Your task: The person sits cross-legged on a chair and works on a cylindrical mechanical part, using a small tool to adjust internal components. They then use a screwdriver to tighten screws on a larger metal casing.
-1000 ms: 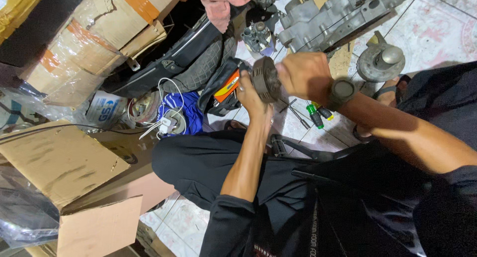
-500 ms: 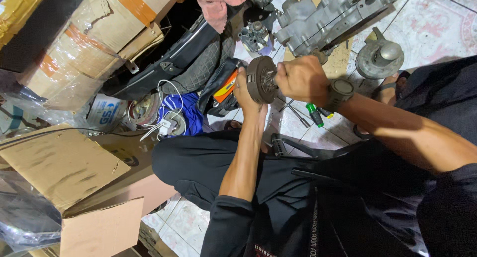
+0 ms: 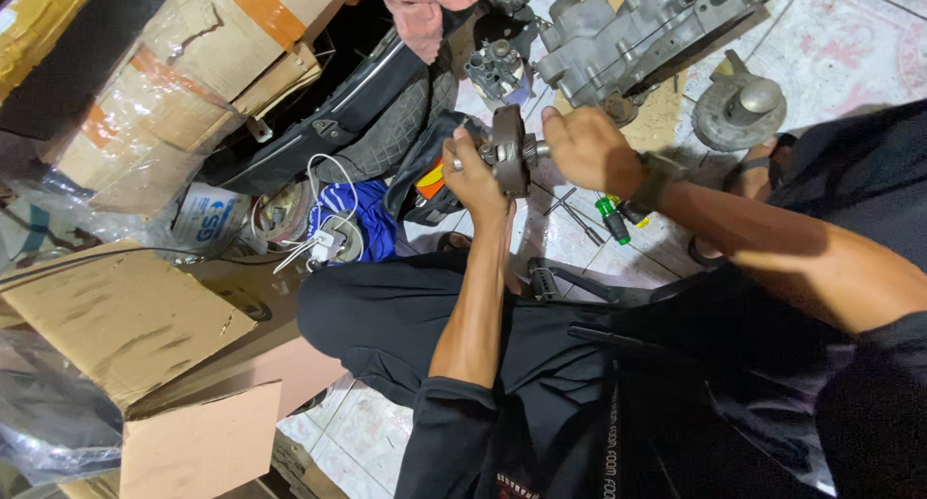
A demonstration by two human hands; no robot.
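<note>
Dark grey steel, round, disc-shaped engine part with a short splined shaft (image 3: 510, 152), held edge-on above the tiled floor (image 3: 850, 36), between both hands at centre frame. Left hand (image 3: 473, 176) wrapped around the disc's rim from 7 o'clock, fingers closed on it. Right hand (image 3: 587, 150) closed on the shaft end from 3 o'clock, black wristband (image 3: 655, 179) at the wrist. Whether either grip was firm or merely steadying: could not be told.

Noted directly below, at 5 o'clock of the disc: green-handled screwdriver (image 3: 612, 219) and thin loose metal tools (image 3: 570, 209) lying on the tiles. At 1 o'clock: large pale grey cast-aluminium engine casing (image 3: 637, 26) on a piece of cardboard (image 3: 657, 123). At 9 o'clock: blue cloth with white cable (image 3: 343, 219).

Risks judged:
- Slip of the heavy, probably oily disc from bare fingers; fall onto tiles, tools or crossed legs; chipped tile or bruised shin likely.
- Pinch of fingers between shaft and disc if turned under load.
- Loose tools underfoot when rising.
</note>
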